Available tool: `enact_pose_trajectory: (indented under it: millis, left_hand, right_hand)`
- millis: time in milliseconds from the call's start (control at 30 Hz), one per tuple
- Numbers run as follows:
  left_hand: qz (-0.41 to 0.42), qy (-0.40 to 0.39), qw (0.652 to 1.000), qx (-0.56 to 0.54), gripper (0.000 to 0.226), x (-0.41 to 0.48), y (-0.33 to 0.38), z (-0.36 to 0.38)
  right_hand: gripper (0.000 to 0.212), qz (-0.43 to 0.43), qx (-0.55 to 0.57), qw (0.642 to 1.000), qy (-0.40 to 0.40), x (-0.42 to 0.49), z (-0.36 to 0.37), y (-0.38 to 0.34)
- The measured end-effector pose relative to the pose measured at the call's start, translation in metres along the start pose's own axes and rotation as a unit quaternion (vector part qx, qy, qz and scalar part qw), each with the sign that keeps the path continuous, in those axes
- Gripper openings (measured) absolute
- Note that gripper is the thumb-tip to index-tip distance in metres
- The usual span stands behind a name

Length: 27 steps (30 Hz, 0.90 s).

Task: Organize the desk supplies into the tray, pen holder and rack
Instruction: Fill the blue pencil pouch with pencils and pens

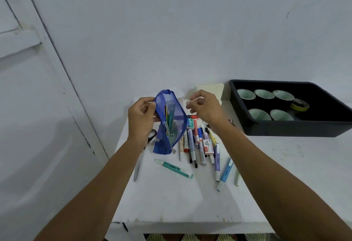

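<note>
Currently, left hand point(142, 120) pinching blue mesh pouch point(174, 124) above counter point(171, 200), right hand point(205, 107) beside it, fingers loosely curled, empty, pens point(198, 145) scattered below.

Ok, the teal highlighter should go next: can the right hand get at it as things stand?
Probably yes. The right hand looks empty, and the teal highlighter lies alone on the table, apart from the pen pile, with nothing over it.

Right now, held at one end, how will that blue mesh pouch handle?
Probably floppy: the blue mesh pouch curves below the left hand's grip. Likely light, since a pinch seems to hold it up. Pens inside may slide towards the zipper pull.
</note>
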<state>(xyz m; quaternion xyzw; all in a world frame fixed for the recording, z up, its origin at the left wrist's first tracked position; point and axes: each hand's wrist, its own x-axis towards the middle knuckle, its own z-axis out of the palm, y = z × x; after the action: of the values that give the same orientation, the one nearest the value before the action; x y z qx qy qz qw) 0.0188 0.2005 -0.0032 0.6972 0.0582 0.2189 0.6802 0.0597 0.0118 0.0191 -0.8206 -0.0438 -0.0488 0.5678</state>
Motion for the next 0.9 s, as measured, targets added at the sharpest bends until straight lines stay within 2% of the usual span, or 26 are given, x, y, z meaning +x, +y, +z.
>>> enact_pose_trajectory:
  millis: [67, 133, 233, 267, 400, 467, 567, 633, 767, 900]
  left_hand:
    - [-0.001, -0.003, 1.000, 0.003, 0.014, -0.002, -0.002, 0.002]
    - [-0.006, -0.001, 1.000, 0.004, 0.014, -0.003, -0.004, 0.004]
    - [-0.018, 0.006, 1.000, 0.015, 0.015, -0.006, -0.005, 0.009]
    - [-0.020, 0.008, 1.000, 0.013, 0.015, -0.007, -0.004, 0.010]
    - [-0.018, 0.008, 1.000, 0.008, 0.014, -0.009, -0.002, 0.018]
    - [-0.018, 0.008, 1.000, 0.008, 0.014, -0.010, -0.003, 0.021]
    - [-0.024, 0.003, 1.000, 0.011, 0.014, -0.011, -0.004, 0.025]
    - [-0.025, 0.002, 1.000, 0.015, 0.014, -0.011, -0.004, 0.027]
    - [-0.021, 0.007, 0.999, 0.028, 0.014, -0.010, -0.005, 0.026]
    - [-0.017, 0.011, 0.999, 0.043, 0.015, -0.008, -0.005, 0.023]
  right_hand:
    - [0.009, 0.005, -0.088, 0.996, 0.018, -0.002, -0.012, 0.030]
    - [0.012, 0.018, -0.204, 0.977, -0.057, -0.009, -0.020, 0.060]
    - [0.027, 0.010, -0.360, 0.916, -0.177, -0.023, -0.022, 0.092]
    - [0.031, 0.003, -0.372, 0.912, -0.174, -0.027, -0.023, 0.098]
    - [0.032, 0.014, -0.342, 0.937, -0.067, -0.035, -0.034, 0.112]
    - [0.036, -0.006, -0.345, 0.937, -0.061, -0.035, -0.034, 0.113]
    - [0.033, -0.063, -0.385, 0.915, -0.106, -0.034, -0.022, 0.108]
    - [0.029, -0.069, -0.426, 0.894, -0.121, -0.032, -0.016, 0.106]
    - [0.026, -0.032, -0.430, 0.899, -0.071, -0.028, -0.009, 0.102]
    - [0.039, 0.001, -0.489, 0.871, -0.052, -0.025, 0.011, 0.096]
